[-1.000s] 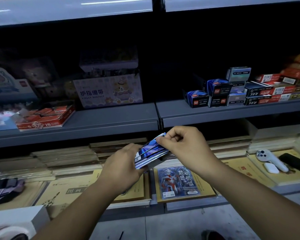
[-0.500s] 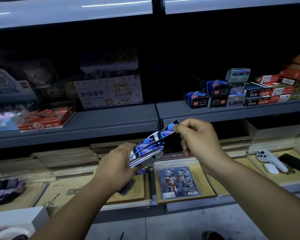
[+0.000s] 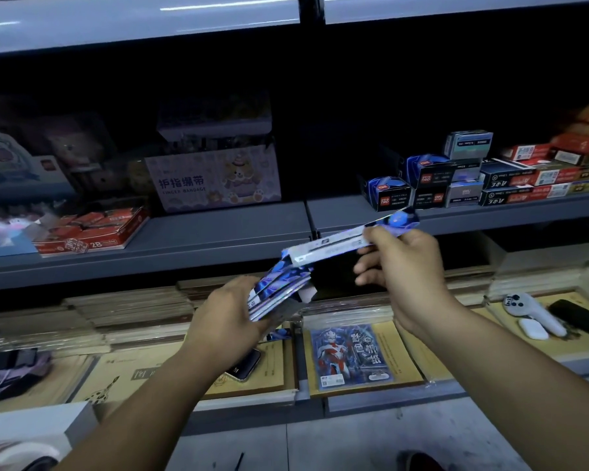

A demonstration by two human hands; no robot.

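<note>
Roughly over the front middle of the lower shelf (image 3: 388, 404), the left hand (image 3: 228, 317) grips a fanned stack of shiny blue packs (image 3: 279, 288), its fingers curled round them. The right hand (image 3: 402, 266) pinches one more pack (image 3: 337, 244) near its far end, holding it almost edge-on and tilted up to the right. Its near end sits just above the stack, and I cannot tell whether the two touch. The print along its white edge is too blurred to read. Toward the back of the middle shelf (image 3: 218, 239), a pale cardboard box (image 3: 215, 181) with a bear picture reads "FINGER BANDAGE" under Chinese characters; its contents are too dark to make out. At that shelf's left front, an open red box (image 3: 92, 232) marked "2B" holds small red packets. Toward the right end, small dark boxes (image 3: 388, 195) with red logos are stacked. Below the hands, on a yellow book, lies a wrapped packet (image 3: 349, 355) showing a red and silver figure, and a phone (image 3: 244, 367) lies under the left wrist.
</note>
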